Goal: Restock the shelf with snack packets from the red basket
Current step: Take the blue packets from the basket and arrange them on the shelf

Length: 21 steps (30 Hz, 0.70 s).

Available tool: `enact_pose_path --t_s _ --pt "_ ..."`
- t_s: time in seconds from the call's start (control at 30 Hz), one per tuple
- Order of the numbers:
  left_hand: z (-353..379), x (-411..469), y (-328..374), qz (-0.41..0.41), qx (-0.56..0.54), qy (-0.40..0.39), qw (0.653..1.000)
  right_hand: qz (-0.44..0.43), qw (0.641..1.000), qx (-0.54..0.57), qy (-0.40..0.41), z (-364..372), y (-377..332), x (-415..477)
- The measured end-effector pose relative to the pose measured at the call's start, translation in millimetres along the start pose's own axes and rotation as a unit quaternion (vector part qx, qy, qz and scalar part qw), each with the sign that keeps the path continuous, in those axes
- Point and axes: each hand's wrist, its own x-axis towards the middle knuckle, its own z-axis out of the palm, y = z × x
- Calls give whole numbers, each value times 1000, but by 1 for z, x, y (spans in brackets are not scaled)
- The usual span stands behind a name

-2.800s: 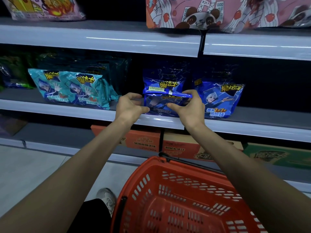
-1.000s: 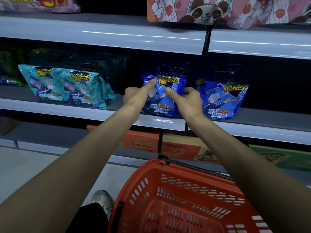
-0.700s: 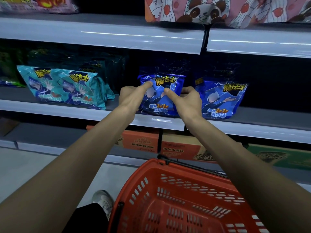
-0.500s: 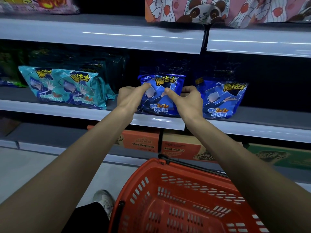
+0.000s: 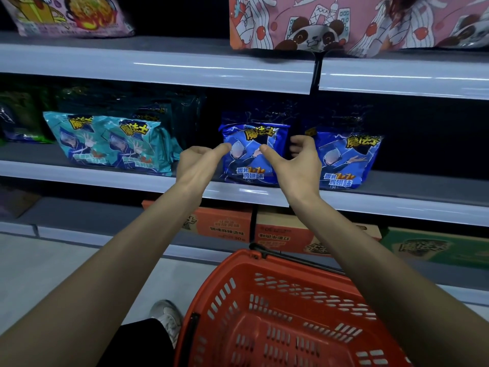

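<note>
A blue snack packet stands upright on the middle shelf, leaning slightly back. My left hand is just left of it, thumb stretched to the packet's left edge and fingers loosely curled. My right hand is in front of its right side, thumb pointing at the packet's face and fingers loosely bent beside its right edge. Neither hand grips the packet. The red basket sits below my arms, and no packets show in the visible part of it.
A second blue packet stands to the right, and teal packets lie to the left. Pink panda bags fill the upper shelf. Orange cartons and a green carton sit on the bottom shelf. My shoe is beside the basket.
The blue packet went from lying folded in both hands to standing upright on the shelf. My thumbs, which pressed its face, have eased back, and my right fingers have opened beside it.
</note>
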Motion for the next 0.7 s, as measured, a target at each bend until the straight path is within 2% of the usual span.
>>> enact_pose_path --t_s 0.17,0.47,0.7 --pt "-12 -30 -1 0 -14 1 1000 -1 1000 26 10 -25 -11 -24" --pt "-27 -110 16 17 -57 -50 997 53 990 131 -23 -104 -40 -71" --pt "-32 -166 25 14 -63 -89 994 77 983 160 -45 -158 -58 -108"
